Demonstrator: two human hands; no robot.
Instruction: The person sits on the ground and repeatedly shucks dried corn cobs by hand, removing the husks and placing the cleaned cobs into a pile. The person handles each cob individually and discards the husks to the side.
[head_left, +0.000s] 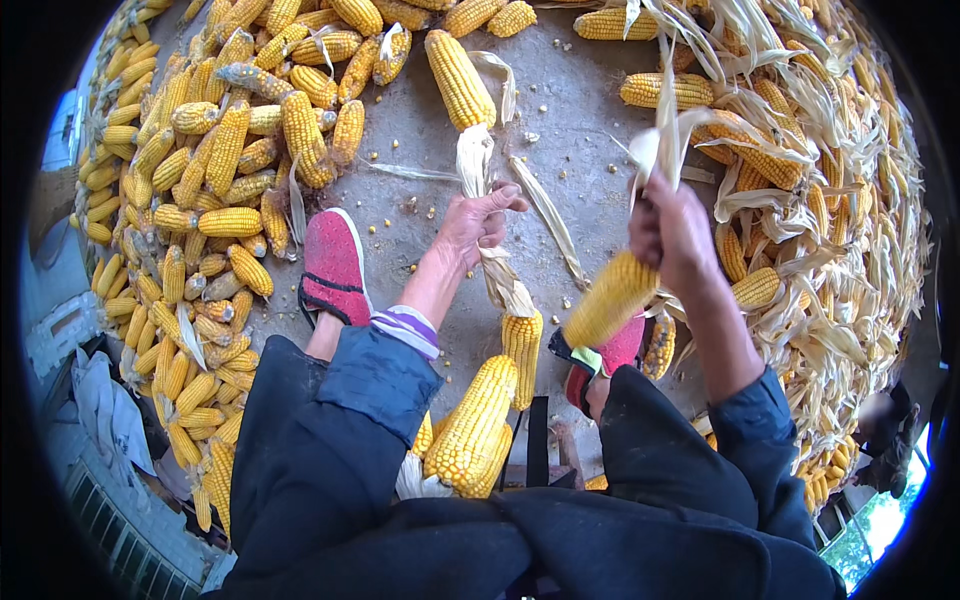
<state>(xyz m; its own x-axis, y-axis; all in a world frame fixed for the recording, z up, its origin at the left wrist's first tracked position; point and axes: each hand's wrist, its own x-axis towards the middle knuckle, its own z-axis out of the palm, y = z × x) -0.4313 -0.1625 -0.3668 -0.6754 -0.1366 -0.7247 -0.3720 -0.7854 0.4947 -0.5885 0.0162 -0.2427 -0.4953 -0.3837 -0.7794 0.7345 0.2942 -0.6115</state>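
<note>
My left hand (480, 225) is closed around twisted pale corn husks (475, 161). One yellow ear of corn (459, 81) hangs on the husks beyond the fist, and another ear (523, 352) is on the husks on the near side. More ears (476, 424) lie close to my body between my knees. In my right hand (671, 232) is an ear of corn with pulled-back husks (667, 142) rising above the fist. Its yellow cob (613, 298) points down toward my shoe and is blurred, as is the hand.
Bare ears form a big heap (217, 157) on the left. On the right rises a pile of ears with husks (810, 225). Loose kernels and a husk strip (551, 217) lie on the concrete floor (420, 157). My pink shoes (335, 259) flank the middle. A dark, unclear figure (889, 439) is at far right.
</note>
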